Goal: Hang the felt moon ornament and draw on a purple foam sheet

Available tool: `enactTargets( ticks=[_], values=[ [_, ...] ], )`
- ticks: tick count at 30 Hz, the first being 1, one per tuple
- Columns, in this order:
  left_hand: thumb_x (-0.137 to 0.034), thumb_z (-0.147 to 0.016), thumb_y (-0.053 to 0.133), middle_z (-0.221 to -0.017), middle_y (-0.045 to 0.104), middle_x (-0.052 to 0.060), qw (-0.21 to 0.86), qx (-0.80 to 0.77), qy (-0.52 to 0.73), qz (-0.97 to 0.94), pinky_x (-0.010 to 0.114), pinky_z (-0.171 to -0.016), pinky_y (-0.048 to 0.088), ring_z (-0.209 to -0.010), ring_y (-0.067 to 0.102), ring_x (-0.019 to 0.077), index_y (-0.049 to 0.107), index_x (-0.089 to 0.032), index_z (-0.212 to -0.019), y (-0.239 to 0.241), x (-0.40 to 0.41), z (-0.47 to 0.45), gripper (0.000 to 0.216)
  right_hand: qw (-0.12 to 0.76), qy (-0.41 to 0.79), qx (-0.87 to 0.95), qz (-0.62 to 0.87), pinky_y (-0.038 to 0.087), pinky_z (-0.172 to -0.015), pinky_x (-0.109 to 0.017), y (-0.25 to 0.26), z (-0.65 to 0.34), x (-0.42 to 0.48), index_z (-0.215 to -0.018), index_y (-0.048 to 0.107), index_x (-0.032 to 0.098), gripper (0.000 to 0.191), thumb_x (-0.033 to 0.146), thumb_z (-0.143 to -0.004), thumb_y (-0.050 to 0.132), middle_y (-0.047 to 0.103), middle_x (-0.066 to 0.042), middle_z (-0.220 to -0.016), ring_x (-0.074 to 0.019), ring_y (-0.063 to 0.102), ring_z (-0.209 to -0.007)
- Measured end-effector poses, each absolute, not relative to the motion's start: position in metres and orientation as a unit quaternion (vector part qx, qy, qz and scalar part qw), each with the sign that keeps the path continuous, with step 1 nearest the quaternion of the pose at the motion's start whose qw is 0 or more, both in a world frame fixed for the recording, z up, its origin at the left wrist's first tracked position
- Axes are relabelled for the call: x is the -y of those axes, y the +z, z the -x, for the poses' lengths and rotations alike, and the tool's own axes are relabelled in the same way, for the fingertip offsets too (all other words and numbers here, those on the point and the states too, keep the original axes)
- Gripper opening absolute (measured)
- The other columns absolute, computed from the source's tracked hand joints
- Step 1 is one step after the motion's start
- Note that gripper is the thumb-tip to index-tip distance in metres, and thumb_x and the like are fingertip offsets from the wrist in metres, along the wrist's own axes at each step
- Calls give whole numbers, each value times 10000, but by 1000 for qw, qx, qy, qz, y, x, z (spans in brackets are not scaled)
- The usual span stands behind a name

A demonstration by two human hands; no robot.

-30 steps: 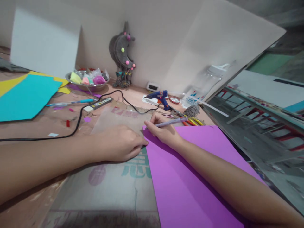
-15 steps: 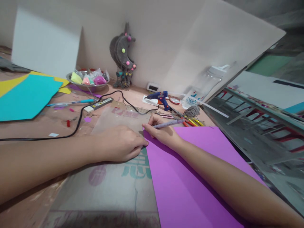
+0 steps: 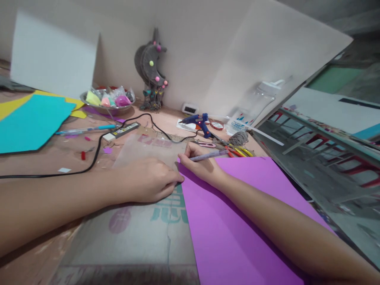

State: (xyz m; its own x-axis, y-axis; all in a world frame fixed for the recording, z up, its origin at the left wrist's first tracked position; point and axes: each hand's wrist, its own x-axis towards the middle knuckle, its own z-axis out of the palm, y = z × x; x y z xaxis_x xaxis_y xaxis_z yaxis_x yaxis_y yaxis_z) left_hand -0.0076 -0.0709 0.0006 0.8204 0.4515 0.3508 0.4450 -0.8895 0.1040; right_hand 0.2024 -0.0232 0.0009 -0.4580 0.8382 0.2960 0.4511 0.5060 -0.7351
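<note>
My right hand (image 3: 200, 160) is closed around a pen (image 3: 209, 155), its fingers near the top left corner of a purple sheet (image 3: 231, 233). The pen slants up to the right; my fingers cover its tip. My left hand (image 3: 154, 180) rests knuckles up on a printed cardboard piece (image 3: 145, 241), its fingers curled. One fingertip meets the left edge of the purple sheet; whatever the other fingers hold, if anything, is hidden beneath the hand. The purple sheet overlaps the right side of the cardboard.
Behind my hands lie a blue glue gun (image 3: 197, 122), a pink cutter (image 3: 204, 145), yarn (image 3: 238, 138) and pliers (image 3: 240, 151). A black cord (image 3: 96, 154) crosses the left side. Farther back are a metal bowl (image 3: 108, 109), turquoise sheet (image 3: 35, 122), moon ornament (image 3: 151, 67) and bottle (image 3: 252, 105).
The view has shifted very slightly, so everything sits a little farther left. Both hands keep nearly the same pose, with the pen still in my right hand.
</note>
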Motion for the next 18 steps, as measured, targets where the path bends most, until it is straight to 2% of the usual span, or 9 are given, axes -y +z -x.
enactTargets(
  ticks=[4,18],
  values=[
    [-184,-956,536,-940,822,47,9,-234,186,-954,319,-707,551,-759,763,203,758,-217,-1087,1,71,8,260,333,264,804,417,283,-531,-259,2,-202,23,-666,395,246,272,354,-838,576,410,71,-563,-104,371,-530],
    [-176,-951,522,-903,819,44,11,-230,188,-955,314,-678,540,-732,758,195,761,-208,-1115,1,70,10,291,323,245,792,457,255,-513,-256,12,-210,28,-615,373,245,262,276,-770,582,405,78,-527,-90,343,-509]
  ],
)
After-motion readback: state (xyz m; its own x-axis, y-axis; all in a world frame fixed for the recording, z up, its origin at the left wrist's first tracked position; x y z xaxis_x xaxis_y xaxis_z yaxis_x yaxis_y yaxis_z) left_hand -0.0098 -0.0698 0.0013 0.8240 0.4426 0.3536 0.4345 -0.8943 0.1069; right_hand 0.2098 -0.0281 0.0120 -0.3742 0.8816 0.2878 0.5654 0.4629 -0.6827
